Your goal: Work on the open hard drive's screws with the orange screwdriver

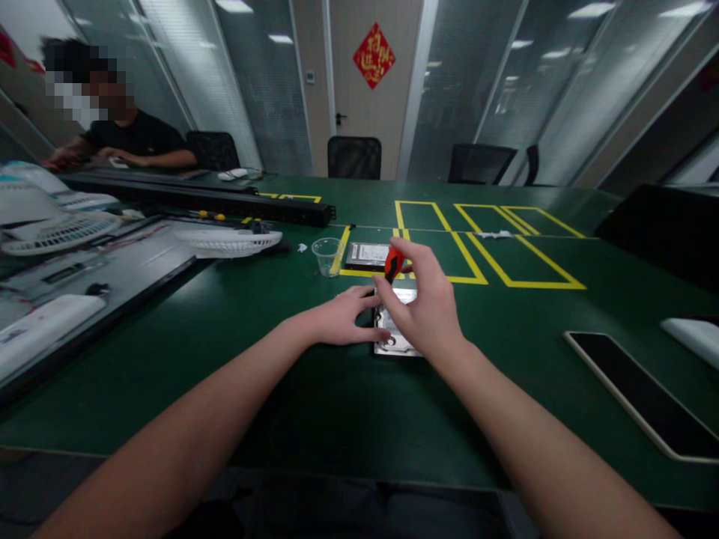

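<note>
A silver hard drive (400, 347) lies flat on the green table in front of me. My left hand (344, 317) grips it at its left side, with the thumb on its top face and the fingers near its far edge. My right hand (431, 303) hovers over the drive, its fingers closed around a screwdriver with a red and black handle (394, 260). The handle stands nearly upright; its tip is hidden behind my fingers. Just beyond, a second hard drive (368, 254) lies inside a yellow taped outline, with a clear plastic cup (327, 258) to its left.
A phone (645, 393) lies at the right. On the left are a large flat panel (140, 277), white plastic shells (230, 241) and a long black bar (225, 202). Yellow tape outlines (547, 284) mark the far table. Another person (140, 142) sits at the far left.
</note>
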Available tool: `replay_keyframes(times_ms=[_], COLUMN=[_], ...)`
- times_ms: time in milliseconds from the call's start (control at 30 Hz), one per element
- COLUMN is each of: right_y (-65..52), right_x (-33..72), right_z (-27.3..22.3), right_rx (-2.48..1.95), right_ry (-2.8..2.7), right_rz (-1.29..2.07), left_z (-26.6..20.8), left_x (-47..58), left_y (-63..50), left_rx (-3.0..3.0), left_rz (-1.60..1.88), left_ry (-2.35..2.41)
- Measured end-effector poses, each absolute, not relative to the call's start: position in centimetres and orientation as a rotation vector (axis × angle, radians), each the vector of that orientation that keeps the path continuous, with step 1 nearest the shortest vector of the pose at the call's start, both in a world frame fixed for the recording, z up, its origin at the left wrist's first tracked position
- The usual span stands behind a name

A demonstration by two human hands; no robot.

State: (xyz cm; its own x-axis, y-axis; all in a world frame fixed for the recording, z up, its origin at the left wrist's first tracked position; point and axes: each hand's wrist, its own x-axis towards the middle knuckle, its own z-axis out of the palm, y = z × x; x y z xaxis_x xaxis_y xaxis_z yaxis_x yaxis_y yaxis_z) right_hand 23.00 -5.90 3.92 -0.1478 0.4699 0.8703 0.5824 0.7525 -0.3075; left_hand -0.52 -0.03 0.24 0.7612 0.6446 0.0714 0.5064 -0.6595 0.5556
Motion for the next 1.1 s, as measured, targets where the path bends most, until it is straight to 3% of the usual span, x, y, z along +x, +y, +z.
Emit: replay_keyframes(times_ms=[1100], right_y=[-5.83], right_x=[22.98], right_z=[3.86], right_rx=[-0.806], right_ry=[-1.784], right_rz=[-0.131], left_z=[-0.07], left_x=[-0.78], left_y=[0.05], left_rx=[2.433], left_rz=[0.365], left_ry=[0.874])
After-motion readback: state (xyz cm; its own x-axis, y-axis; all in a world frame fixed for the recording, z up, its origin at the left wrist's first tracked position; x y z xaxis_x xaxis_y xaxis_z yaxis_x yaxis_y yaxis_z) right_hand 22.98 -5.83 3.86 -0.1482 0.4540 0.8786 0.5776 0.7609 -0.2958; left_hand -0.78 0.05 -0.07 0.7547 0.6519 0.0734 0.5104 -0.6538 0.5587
